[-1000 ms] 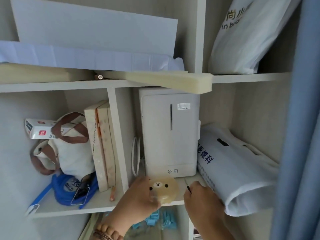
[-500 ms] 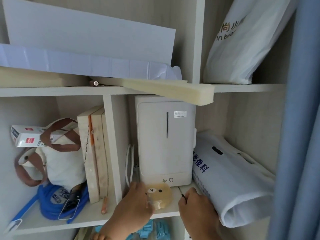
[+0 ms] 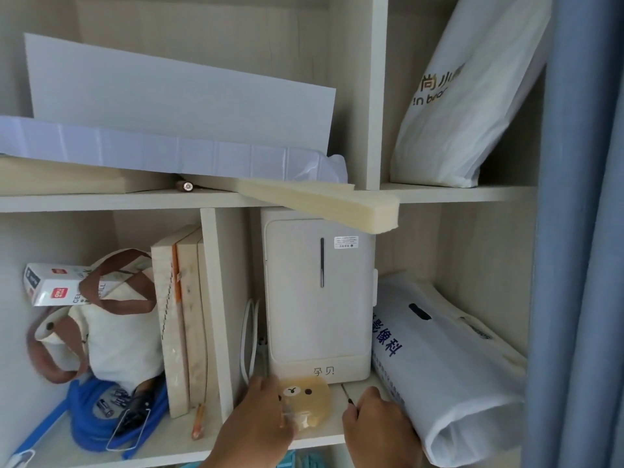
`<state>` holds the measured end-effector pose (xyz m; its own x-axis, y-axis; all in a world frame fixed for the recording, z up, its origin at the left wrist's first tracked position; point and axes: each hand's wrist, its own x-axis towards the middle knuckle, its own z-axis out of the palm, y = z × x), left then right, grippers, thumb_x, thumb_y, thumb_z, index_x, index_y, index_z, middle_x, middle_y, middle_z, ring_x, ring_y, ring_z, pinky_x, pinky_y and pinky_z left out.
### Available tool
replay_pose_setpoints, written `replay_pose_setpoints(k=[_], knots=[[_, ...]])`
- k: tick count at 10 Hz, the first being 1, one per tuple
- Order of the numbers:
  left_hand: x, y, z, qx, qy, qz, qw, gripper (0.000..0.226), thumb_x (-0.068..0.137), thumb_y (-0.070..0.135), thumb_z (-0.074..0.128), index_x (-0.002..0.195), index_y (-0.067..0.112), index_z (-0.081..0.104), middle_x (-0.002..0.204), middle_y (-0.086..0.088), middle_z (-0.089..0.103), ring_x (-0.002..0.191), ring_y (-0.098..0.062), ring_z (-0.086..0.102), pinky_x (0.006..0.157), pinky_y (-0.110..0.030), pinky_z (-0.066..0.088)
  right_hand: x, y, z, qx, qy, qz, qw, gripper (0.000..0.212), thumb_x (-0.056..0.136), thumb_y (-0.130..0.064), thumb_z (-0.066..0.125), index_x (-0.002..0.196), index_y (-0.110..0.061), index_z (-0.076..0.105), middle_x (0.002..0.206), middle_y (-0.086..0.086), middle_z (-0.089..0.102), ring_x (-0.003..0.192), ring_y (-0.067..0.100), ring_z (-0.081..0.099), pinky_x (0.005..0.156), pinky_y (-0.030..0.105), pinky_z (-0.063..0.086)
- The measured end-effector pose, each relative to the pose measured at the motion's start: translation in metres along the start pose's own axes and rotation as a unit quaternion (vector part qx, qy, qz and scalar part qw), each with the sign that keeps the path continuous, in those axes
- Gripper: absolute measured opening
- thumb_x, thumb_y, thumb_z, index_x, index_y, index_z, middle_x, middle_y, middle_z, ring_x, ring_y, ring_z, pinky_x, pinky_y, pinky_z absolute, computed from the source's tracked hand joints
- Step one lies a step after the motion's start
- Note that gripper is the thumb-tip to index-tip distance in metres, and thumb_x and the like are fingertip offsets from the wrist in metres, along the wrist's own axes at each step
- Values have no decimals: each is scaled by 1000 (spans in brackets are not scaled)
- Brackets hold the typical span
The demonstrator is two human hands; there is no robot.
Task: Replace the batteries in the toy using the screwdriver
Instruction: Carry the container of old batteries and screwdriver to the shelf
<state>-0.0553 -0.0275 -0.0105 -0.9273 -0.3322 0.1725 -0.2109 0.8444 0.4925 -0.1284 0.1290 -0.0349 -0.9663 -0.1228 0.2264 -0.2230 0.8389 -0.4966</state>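
A small round tan toy with a bear face lies on the lower shelf in front of a white appliance. My left hand holds the toy from its left side, fingers curled over it. Just right of the toy, my right hand grips a thin screwdriver whose metal tip pokes up and left out of the fist. Loose batteries lie in the left compartment on a blue cord.
The white appliance stands behind the toy, with a white printed bag slumped to its right. A divider panel is at left; beyond it are boards, a canvas bag and a blue cord. A foam strip overhangs above. Blue curtain at right.
Both hands have stayed on the shelf with the toy and the screwdriver. The view has shifted slightly, and the hands sit a little lower in the picture.
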Motion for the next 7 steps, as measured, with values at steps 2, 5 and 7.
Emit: replay_pose_setpoints(k=[2, 5, 7], knots=[[-4, 3, 1, 9, -4, -11, 1000, 37, 86, 30, 62, 118, 29, 43, 122, 9, 39, 110, -9, 52, 101, -28, 46, -2, -4, -6, -12, -13, 8, 1000, 22, 96, -41, 40, 93, -19, 37, 110, 0, 73, 106, 19, 68, 79, 29, 50], [-22, 6, -1, 7, 42, 9, 999, 55, 82, 30, 67, 128, 32, 36, 129, 13, 34, 110, -4, 53, 93, -25, 49, -11, 0, -9, -37, 6, -32, 999, 29, 96, -43, 41, 103, -17, 50, 106, 1, 74, 100, 18, 71, 78, 29, 54], [-39, 15, -13, 64, 92, 13, 994, 48, 88, 33, 58, 131, 29, 38, 136, 9, 35, 106, -6, 55, 81, -22, 47, -21, 0, -18, -10, 12, -45, 999, 46, 97, -48, 41, 119, -10, 50, 109, 6, 73, 101, 22, 70, 82, 33, 54]])
